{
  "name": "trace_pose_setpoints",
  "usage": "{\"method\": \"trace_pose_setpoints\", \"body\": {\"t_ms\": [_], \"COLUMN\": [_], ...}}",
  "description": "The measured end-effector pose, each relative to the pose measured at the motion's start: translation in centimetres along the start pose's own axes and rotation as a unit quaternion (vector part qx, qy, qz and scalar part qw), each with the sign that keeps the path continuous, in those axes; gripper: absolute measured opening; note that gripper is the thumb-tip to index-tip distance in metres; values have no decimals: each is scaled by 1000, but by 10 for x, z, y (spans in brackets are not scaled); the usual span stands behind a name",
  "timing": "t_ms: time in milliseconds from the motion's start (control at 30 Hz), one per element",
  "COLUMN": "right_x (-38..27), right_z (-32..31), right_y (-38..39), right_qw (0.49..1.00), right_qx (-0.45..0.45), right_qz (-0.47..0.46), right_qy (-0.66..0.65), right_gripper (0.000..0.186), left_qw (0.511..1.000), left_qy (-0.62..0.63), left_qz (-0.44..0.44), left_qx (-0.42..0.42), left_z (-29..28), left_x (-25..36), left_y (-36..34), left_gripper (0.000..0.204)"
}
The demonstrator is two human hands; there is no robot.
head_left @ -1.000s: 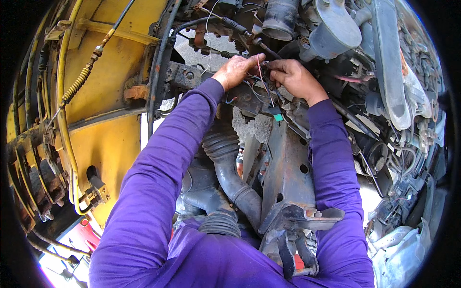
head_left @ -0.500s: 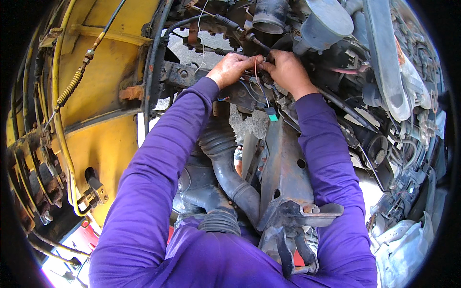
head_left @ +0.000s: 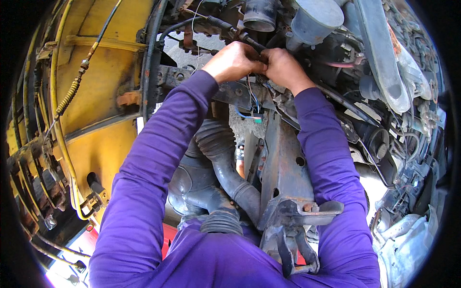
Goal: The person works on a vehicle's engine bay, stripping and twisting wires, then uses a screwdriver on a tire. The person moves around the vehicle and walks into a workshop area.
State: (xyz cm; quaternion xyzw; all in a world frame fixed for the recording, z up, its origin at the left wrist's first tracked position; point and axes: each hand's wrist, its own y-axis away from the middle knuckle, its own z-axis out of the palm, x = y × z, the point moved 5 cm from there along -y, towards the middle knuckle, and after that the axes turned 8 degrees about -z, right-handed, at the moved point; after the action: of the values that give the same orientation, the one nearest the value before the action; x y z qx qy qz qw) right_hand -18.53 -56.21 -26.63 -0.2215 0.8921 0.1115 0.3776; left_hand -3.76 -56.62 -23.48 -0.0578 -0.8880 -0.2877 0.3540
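Near the top middle, my left hand and my right hand meet, both with fingers closed in a pinch. Thin wires hang down from between them, and the fingers cover the spot they grip. Below, a small green-ended connector dangles beside a blue wire. Just above the hands runs a black cable with a rubber sleeve. The fingertips are partly hidden behind the knuckles.
A rusty grey metal beam rises between my forearms, beside a ribbed black hose. Yellow panels with hoses and a spring-wrapped cable line the left. A grey funnel-shaped canister and dense engine parts crowd the right.
My hands have drawn closer together, and the left has rolled so its back covers the fingers. The green-ended connector has swung left and turned. The view has shifted slightly.
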Motion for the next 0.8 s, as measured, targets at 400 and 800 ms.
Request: {"method": "trace_pose_setpoints", "body": {"t_ms": [400,800], "right_x": [-1,-10], "right_z": [-2,-12], "right_y": [4,2], "right_qw": [997,992], "right_qx": [-36,-89], "right_qz": [-14,-27], "right_qy": [-74,-83], "right_gripper": [25,31], "left_qw": [994,997], "left_qy": [-96,-20], "left_qz": [51,-50], "left_qx": [-2,53], "left_z": [5,12], "left_x": [-7,-8], "left_y": [-5,-2], "left_gripper": [30,32]}}
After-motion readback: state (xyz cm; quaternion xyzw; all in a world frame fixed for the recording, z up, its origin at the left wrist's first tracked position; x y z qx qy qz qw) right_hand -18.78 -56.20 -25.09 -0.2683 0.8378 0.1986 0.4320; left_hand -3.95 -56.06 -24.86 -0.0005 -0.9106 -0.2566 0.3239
